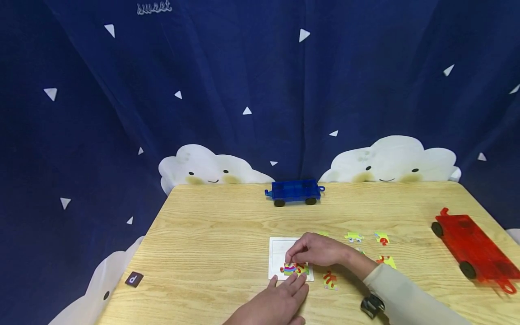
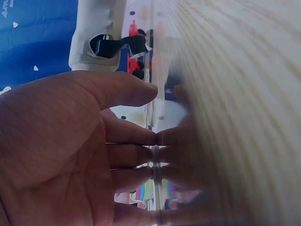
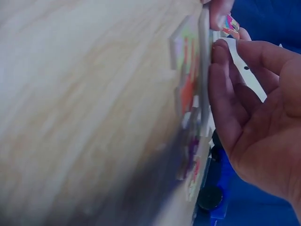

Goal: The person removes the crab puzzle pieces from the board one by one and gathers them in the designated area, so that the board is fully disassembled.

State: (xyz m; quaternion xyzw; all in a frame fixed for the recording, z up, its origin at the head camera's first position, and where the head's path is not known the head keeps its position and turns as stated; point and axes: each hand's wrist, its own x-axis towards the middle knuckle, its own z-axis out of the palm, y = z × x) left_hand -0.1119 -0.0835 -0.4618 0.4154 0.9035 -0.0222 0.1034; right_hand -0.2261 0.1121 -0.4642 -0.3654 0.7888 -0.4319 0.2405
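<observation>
A white puzzle tray [image 1: 276,253] lies on the table, with a rainbow-striped puzzle piece [image 1: 289,270] and a red-and-green puzzle piece [image 1: 302,269] at its lower edge. My right hand [image 1: 318,249] reaches over the tray and pinches the striped piece by its upper edge. In the right wrist view this piece [image 3: 230,26] looks tilted up at the fingertips. My left hand [image 1: 276,301] rests in front of the tray, its fingers extended, fingertips at the tray's near edge and the pieces. The right hand hides part of the tray.
Right of the tray lie several loose puzzle pieces, among them a red-patterned piece [image 1: 330,280] and a yellow piece with eyes [image 1: 354,237]. A blue toy wagon [image 1: 295,191] stands at the back, a red toy wagon [image 1: 477,248] at the right. A dark letter tile [image 1: 134,279] lies at the left.
</observation>
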